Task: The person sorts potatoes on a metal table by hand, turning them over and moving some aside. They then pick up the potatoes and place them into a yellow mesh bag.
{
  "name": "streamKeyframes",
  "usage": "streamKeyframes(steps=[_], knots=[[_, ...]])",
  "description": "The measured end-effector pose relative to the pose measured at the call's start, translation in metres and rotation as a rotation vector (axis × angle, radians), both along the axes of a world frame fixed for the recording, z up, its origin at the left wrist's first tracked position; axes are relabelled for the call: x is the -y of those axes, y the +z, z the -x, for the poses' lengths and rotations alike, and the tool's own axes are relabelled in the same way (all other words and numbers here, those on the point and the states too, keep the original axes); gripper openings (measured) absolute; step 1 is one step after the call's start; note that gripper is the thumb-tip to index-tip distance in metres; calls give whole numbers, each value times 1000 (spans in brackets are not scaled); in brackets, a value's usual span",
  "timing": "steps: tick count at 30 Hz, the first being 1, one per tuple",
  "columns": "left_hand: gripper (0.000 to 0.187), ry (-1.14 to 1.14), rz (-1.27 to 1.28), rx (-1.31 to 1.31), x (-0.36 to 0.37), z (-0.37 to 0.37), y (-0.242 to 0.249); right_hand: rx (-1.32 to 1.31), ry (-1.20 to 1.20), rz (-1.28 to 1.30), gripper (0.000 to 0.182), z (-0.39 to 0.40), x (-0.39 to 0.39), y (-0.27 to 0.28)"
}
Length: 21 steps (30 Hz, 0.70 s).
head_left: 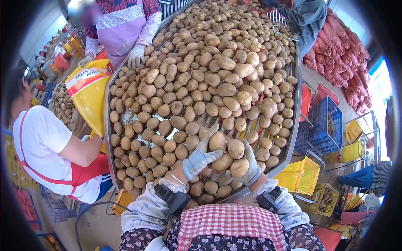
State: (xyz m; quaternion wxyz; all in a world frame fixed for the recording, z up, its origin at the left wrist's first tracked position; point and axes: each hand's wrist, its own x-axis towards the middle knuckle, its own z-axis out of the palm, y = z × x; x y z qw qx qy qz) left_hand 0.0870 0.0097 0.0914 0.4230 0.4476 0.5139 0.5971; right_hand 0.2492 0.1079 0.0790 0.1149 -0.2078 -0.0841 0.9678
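Note:
At the near end of a metal-rimmed sorting table [296, 125], a small cluster of potatoes [222, 162] is gathered between my two gloved hands. My left hand [200, 160] wears a pale grey-white glove and curves round the cluster's left side, its thumb against a lower potato. On the opposite side, my right hand [251, 168], gloved alike, presses against the potatoes, its fingers partly hidden behind them. Loose potatoes [180, 83] in a large heap cover most of the table. Slats and a wet, shiny surface show through gaps beyond my hands.
A co-worker in a lilac apron [119, 35] stands at the far left, a gloved hand on the table's edge. Another, in a red apron [88, 173], is beside a yellow potato bag [90, 90]. Blue crates [322, 125], a yellow mesh bag [298, 175] and stacked red sacks [335, 54] stand right.

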Motion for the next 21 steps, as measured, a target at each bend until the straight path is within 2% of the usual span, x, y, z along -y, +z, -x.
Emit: streamKeyframes(steps=[2, 4, 5, 6, 7, 8, 9, 10, 12, 14, 16, 17, 18, 20, 21], knots=[[63, 18, -1, -26, -3, -10, 4, 29, -11, -11, 58, -9, -2, -1], [56, -1, -22, -291, -8, -17, -5, -10, 24, 15, 55, -25, 5, 13], [39, 46, 11, -178, -13, -27, -5, 32, -82, -351, 54, -33, 12, 18], [39, 34, 13, -181, -15, -33, -11, 82, -187, -717, 53, -41, 15, 20], [32, 36, -24, -126, -17, -37, -23, 145, -249, -1265, 53, -50, 11, 10], [30, 39, -58, -70, -19, -43, -20, 152, -259, -1258, 53, -56, 8, 4], [47, 107, 54, -101, -25, -56, -10, 91, -162, -891, 53, -62, 3, 1], [47, 95, 58, -102, -30, -64, -15, 29, -68, -522, 53, -68, -1, -1], [52, 163, 159, 107, -39, -78, -33, 49, -49, -478, 52, -83, -9, -8], [60, 110, 159, 139, -46, -87, -36, -29, -52, -40, 50, -98, -19, -19], [77, 34, 227, 534, -49, -107, -12, -30, -48, 36, 54, -113, -23, -24], [73, -46, 262, 689, -49, -114, -5, -32, -72, 45, 56, -120, -24, -23], [73, -66, 267, 695, -54, -124, -3, -31, -97, 52, 58, -127, -26, -20], [82, -125, 158, 457, -65, -143, 0, -27, -193, 49, 62, -138, -25, -12], [80, -236, 193, 499, -70, -148, 5, -29, -208, 28, 65, -148, -27, -16]])
